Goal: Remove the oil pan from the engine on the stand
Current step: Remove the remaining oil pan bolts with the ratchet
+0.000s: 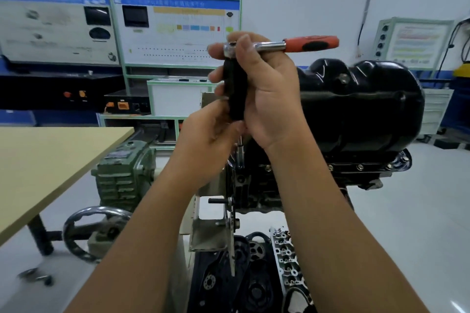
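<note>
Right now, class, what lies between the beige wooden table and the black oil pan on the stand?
In the head view, both hands, left hand and right hand, gripping an orange-handled ratchet.

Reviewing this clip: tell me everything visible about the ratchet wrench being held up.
The ratchet wrench has a shiny metal head and shank and an orange grip with black inserts, pointing right, roughly level. A black cylindrical piece hangs straight down from its head. The right hand grips head and black piece; the left hand holds the lower end. It is raised in front of the black oil pan, not touching it.
</note>
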Tool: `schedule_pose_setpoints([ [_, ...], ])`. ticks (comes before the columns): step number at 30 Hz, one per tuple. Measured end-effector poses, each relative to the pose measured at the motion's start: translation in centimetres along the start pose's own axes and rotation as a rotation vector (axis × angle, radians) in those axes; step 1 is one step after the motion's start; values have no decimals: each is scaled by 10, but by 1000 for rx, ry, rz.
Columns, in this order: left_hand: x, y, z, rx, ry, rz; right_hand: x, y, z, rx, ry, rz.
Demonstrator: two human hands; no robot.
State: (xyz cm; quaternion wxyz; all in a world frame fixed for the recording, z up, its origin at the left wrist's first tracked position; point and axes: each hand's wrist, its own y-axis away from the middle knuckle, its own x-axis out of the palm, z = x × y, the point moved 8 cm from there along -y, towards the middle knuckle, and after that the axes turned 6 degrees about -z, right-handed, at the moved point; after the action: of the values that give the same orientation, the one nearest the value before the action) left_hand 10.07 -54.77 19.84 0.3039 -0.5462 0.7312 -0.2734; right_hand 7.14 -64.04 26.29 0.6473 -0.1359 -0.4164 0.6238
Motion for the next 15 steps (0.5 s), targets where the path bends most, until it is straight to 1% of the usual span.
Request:
schedule_pose_setpoints([
  [2,0,-4,6,-27,8,-14,1,0,-1,6,-10,37],
  [5,-3,-10,8,-32,-19,-29,-3,1,9,-139,10,25],
  [7,-4,-14,10,-60,3,-2,-6,3,12,-222,27,6],
  [9,-2,-17,12,-91,16,60,-6,3,8,-167,-7,15],
  [12,7,-20,12,-92,-42,167,-9,0,-1,17,-74,76],
  [13,9,-21,11,-90,-48,186,-9,0,1,32,-84,108],
  [15,12,-24,10,-80,-45,222,-8,-1,11,-32,-89,179],
])
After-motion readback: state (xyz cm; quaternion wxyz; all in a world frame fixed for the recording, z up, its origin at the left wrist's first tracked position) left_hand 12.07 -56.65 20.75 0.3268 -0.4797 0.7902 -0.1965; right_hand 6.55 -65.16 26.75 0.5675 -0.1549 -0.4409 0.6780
